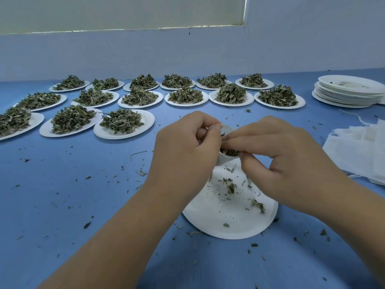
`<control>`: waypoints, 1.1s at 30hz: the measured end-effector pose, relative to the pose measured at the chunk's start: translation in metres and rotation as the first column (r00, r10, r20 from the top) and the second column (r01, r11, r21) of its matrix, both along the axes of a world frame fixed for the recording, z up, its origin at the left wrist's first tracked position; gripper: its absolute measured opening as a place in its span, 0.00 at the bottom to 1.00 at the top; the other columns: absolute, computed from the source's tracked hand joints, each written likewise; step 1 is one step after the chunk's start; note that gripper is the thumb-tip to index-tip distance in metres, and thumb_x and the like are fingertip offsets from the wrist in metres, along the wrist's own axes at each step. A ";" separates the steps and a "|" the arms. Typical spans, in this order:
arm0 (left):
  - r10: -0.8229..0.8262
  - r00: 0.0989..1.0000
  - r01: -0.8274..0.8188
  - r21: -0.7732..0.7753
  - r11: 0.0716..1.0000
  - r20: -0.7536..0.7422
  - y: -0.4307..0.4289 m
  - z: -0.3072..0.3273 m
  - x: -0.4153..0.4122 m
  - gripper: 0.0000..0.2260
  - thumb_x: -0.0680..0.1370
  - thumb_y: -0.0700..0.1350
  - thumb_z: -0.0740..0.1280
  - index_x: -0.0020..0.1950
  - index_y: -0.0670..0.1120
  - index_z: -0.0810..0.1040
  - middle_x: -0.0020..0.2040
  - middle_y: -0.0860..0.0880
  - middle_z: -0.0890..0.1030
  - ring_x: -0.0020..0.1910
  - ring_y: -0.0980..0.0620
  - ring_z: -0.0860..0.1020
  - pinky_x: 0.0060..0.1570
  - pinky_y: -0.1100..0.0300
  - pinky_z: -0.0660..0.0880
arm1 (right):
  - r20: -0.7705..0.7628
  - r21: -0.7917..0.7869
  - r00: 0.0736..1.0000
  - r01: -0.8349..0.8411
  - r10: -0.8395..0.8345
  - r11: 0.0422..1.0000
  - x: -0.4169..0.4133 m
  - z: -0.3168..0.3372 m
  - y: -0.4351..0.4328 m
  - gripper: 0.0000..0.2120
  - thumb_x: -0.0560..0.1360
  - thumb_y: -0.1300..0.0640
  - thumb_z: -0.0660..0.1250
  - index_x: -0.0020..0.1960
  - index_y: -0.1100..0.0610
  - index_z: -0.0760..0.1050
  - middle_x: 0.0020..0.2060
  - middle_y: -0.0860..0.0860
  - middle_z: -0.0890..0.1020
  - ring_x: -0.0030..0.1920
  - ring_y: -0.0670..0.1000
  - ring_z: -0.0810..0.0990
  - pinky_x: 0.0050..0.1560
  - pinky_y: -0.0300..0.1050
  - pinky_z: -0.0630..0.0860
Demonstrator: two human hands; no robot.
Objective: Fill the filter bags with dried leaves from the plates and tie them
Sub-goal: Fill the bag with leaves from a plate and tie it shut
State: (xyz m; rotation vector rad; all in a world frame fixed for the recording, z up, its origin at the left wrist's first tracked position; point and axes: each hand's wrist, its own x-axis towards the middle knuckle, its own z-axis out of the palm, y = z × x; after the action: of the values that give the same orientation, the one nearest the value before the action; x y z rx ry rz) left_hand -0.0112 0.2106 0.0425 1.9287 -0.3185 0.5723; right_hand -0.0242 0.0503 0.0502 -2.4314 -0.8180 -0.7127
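My left hand (185, 142) grips the rim of a white filter bag (226, 130) and holds its mouth open above a nearly bare white plate (233, 224). Dried leaves (229, 152) show inside the bag's mouth. My right hand (277, 155) has its fingertips at the bag's opening, pinching leaves into it; the thumb curls under. Only scraps of leaf (230, 185) lie on that plate. Most of the bag is hidden behind both hands.
Several white plates heaped with dried leaves (123, 122) stand in rows across the blue table's far half. A stack of used plates (348, 92) sits at the far right. A pile of flat white filter bags (358, 151) lies at the right edge. Leaf crumbs litter the tabletop.
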 end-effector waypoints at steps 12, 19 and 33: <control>0.040 0.999 -0.041 -0.021 0.999 -0.022 0.010 -0.001 0.007 0.07 0.78 0.44 0.67 0.42 0.53 0.81 0.33 0.51 0.77 0.27 0.60 0.73 0.28 0.71 0.67 | -0.166 0.305 0.983 -0.018 0.071 0.952 0.006 0.006 -0.011 0.15 0.73 0.63 0.64 0.46 0.44 0.82 0.43 0.41 0.81 0.39 0.52 0.78 0.42 0.42 0.74; 0.081 0.997 -0.082 -0.068 0.994 -0.011 0.016 0.002 0.009 0.07 0.78 0.45 0.66 0.42 0.54 0.81 0.33 0.50 0.78 0.27 0.61 0.70 0.27 0.73 0.65 | -0.314 -0.127 0.936 0.127 -0.161 0.984 0.024 -0.008 -0.018 0.12 0.78 0.57 0.62 0.55 0.44 0.80 0.47 0.39 0.76 0.44 0.36 0.72 0.44 0.28 0.65; 0.072 0.997 -0.072 -0.059 0.996 -0.005 0.014 0.000 0.012 0.07 0.78 0.44 0.66 0.41 0.54 0.80 0.29 0.54 0.74 0.27 0.61 0.69 0.27 0.72 0.66 | -0.357 -0.347 0.921 0.024 -0.156 0.938 0.026 -0.026 -0.009 0.13 0.80 0.55 0.59 0.55 0.47 0.81 0.46 0.42 0.73 0.52 0.45 0.69 0.50 0.42 0.70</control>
State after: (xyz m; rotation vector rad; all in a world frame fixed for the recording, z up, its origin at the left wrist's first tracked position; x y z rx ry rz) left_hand 0.0004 0.2242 0.0420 1.8894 -0.2284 0.6193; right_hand 0.0019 0.0416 0.0245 -2.8020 -0.7153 -0.1156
